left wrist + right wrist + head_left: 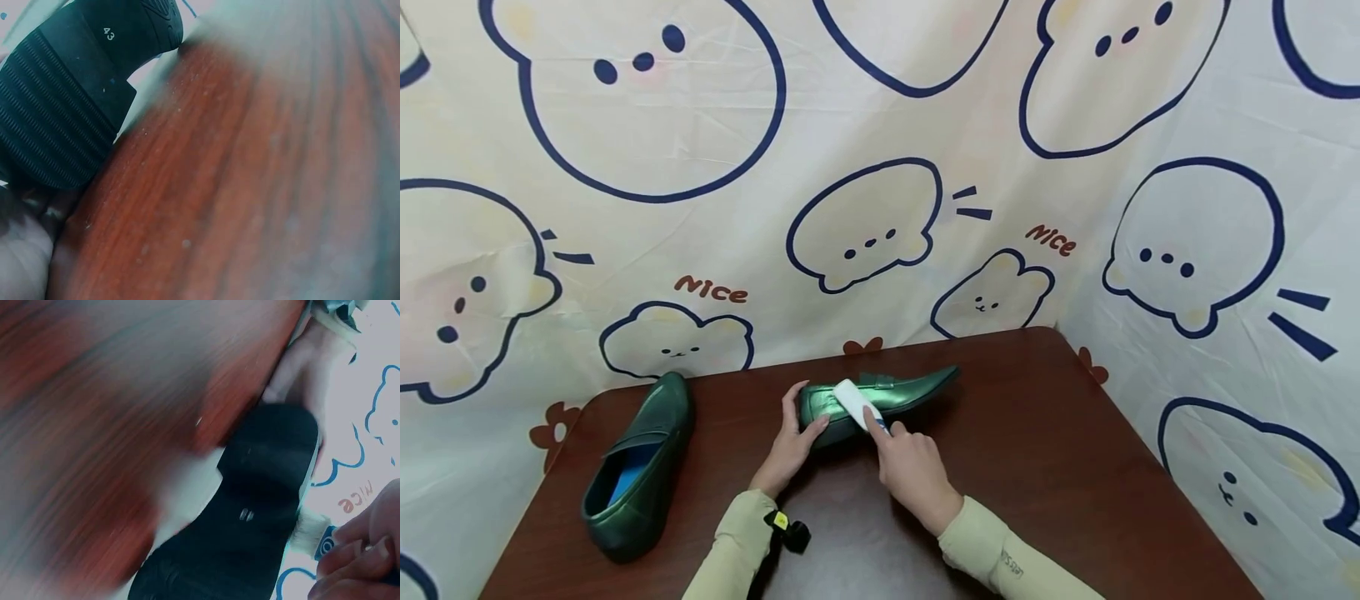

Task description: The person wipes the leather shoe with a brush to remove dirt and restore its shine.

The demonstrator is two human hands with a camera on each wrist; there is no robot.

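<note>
Clamping the green shoe (913,393) by its heel over the table (1037,450) in the left hand (790,442), gripping the white-headed brush (855,402) with curled fingers of the right hand (913,471), possibly twisting the shoe loose by pressing too hard.

A small screened-off nook is pictured around a dark reddish-brown surface (1052,483), wood-grained and round-cornered, at six o'clock in the head view. The space is walled at twelve o'clock by pale cloth (880,125), creased and softly folded like a hung sheet and printed with navy-outlined bear faces (865,233). The word "Nice" (711,289) is repeated in red-brown lettering at nine and two o'clock, and brown flowers (862,345) are printed along the surface's edge. At three o'clock, a printed side panel (1195,375) is met at a corner. Whether a home or a studio is shown cannot be told.
</note>
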